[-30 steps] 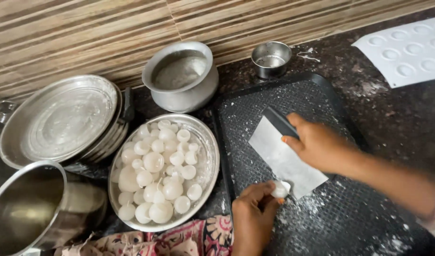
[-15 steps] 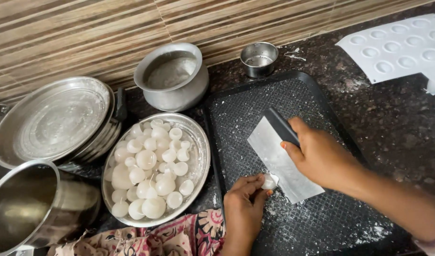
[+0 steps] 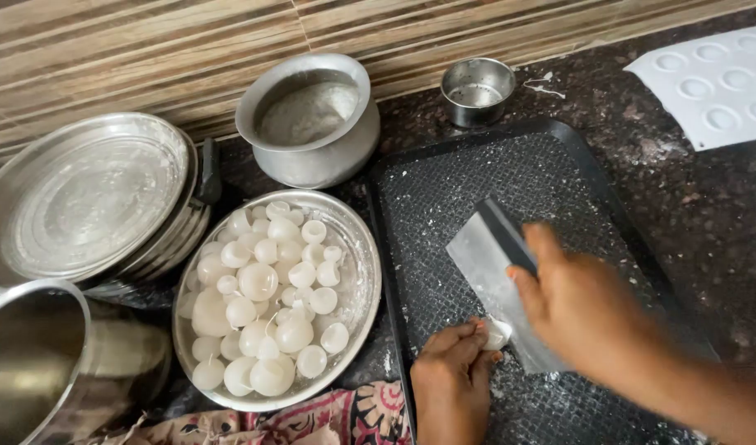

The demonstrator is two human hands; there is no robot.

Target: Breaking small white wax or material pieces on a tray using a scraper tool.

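The left hand (image 3: 450,371) pinches a small white piece (image 3: 497,334) on the black tray (image 3: 477,173), fingertips closed on it. The right hand (image 3: 580,309), wrapped around the handle, lays the scraper (image 3: 481,255) beside the piece. In my judgement, the blade should meet the piece squarely, clear of the left fingertips.

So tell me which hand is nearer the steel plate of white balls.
Left. The left hand sits at the black tray's near-left edge, just right of the steel plate of white balls, pinching a small white piece. The right hand holds a flat scraper farther right.
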